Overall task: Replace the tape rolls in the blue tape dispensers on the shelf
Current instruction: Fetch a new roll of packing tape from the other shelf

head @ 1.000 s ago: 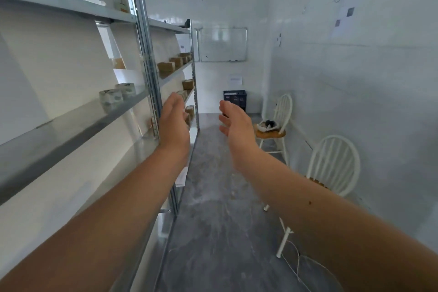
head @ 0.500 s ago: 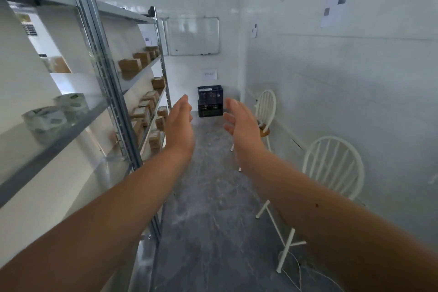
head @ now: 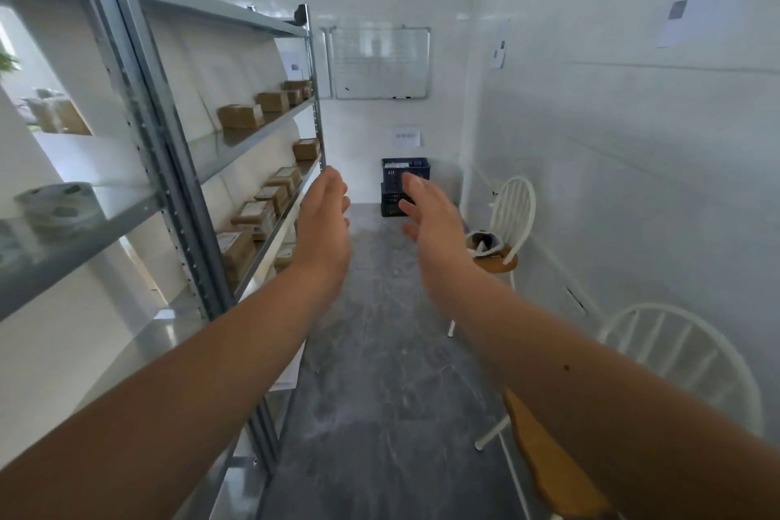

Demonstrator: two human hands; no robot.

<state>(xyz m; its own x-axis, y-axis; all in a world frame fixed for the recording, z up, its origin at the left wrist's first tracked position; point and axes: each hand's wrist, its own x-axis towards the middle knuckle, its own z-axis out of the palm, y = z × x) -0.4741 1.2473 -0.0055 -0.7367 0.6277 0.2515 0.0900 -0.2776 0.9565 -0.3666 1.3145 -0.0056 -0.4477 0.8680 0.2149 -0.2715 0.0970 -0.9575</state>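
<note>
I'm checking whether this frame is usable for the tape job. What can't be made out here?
- Blue tape dispensers: none visible in the head view.
- Tape rolls: blurred at the left edge of the shelf.
- Crate: partly hidden behind the right hand; contents unclear.
- Whiteboard writing: too small.
- Left hand: only its back shows.

2 chairs (head: pixel 513 220), 1 crate (head: pixel 404 173) (boxes uncountable).

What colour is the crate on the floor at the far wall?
Dark blue plastic crate, in the head view.
</note>
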